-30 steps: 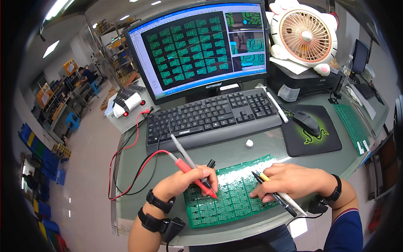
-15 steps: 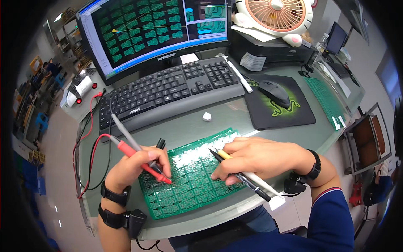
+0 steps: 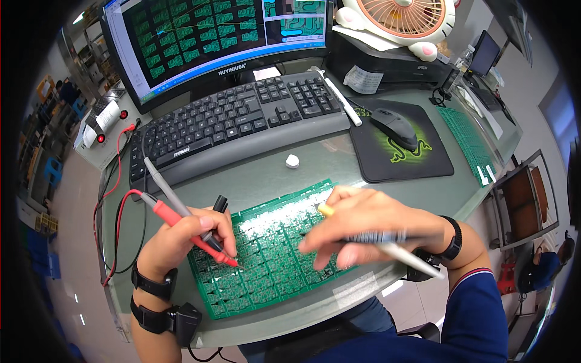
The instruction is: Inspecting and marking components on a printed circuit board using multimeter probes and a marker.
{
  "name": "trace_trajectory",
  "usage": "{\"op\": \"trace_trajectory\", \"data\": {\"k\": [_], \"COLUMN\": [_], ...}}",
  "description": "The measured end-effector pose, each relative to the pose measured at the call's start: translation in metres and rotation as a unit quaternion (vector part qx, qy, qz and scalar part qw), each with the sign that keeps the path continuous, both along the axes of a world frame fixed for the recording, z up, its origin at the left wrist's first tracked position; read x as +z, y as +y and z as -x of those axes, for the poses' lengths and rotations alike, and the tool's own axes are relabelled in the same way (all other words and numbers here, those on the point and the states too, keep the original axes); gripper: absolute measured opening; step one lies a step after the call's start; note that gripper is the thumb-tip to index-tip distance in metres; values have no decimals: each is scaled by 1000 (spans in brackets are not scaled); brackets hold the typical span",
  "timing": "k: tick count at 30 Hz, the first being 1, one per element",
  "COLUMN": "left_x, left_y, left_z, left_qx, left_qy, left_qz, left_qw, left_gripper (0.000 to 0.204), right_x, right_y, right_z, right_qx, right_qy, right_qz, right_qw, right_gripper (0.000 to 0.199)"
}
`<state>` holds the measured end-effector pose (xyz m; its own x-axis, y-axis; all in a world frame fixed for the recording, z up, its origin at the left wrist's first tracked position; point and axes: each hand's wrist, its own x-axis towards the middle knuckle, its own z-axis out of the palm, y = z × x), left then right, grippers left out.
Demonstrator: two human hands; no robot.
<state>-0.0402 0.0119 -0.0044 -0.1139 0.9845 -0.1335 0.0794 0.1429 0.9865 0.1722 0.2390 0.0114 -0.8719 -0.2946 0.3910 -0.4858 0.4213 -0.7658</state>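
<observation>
A green circuit board panel point(image 3: 266, 279) of many small repeated boards lies on the desk between my hands. My left hand point(image 3: 181, 239) is closed around a red test probe point(image 3: 168, 213) and a grey-and-black test probe point(image 3: 158, 179). The red probe's tip meets or nearly meets the panel's left part; the other tip is hard to make out. A black cylindrical end point(image 3: 221, 204) sticks up behind these fingers. Over the panel's right side, my right hand point(image 3: 378, 221), smeared by motion, grips a black marker point(image 3: 378, 237) and a white pen point(image 3: 411, 260) with a yellow end.
A keyboard point(image 3: 224, 121) and monitor point(image 3: 200, 42) stand beyond the panel. A mouse point(image 3: 393, 128) sits on a black pad point(image 3: 423, 163), with a small white lump point(image 3: 292, 161) left of it. Probe leads point(image 3: 116, 236) run along the left. Another green panel point(image 3: 463, 136) lies far right.
My right hand has lifted and turned, swinging the marker nearly level and the white pen's tail outward. My left hand keeps its hold on the probes. The whole view has shifted slightly.
</observation>
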Motion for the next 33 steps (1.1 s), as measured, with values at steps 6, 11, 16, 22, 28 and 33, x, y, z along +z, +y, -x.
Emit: {"op": "trace_trajectory", "data": {"k": [6, 11, 16, 22, 28, 33], "left_x": [-1, 3, -1, 3, 2, 3], "left_y": [2, -2, 3, 0, 2, 1], "left_z": [0, 2, 4, 2, 2, 2], "left_qx": [9, -4, -13, -5, -1, 3], "left_qy": [-1, 5, 2, 4, 6, 5], "left_qz": [-13, 10, 8, 6, 10, 15], "left_qw": [1000, 1000, 1000, 1000, 1000, 1000], "left_gripper": [54, 51, 51, 51, 50, 49], "right_x": [-10, -25, -25, -23, -28, -24], "right_y": [0, -12, -14, -15, -11, -13], "right_z": [0, 11, 13, 13, 13, 11], "right_qx": [-130, -151, -161, -153, -174, -164], "right_qy": [-218, -88, -112, -98, -76, -105], "right_qz": [226, 84, 76, 55, 56, 51], "right_qw": [940, 981, 978, 982, 980, 979], "right_gripper": [26, 22, 20, 20, 20, 21]}}
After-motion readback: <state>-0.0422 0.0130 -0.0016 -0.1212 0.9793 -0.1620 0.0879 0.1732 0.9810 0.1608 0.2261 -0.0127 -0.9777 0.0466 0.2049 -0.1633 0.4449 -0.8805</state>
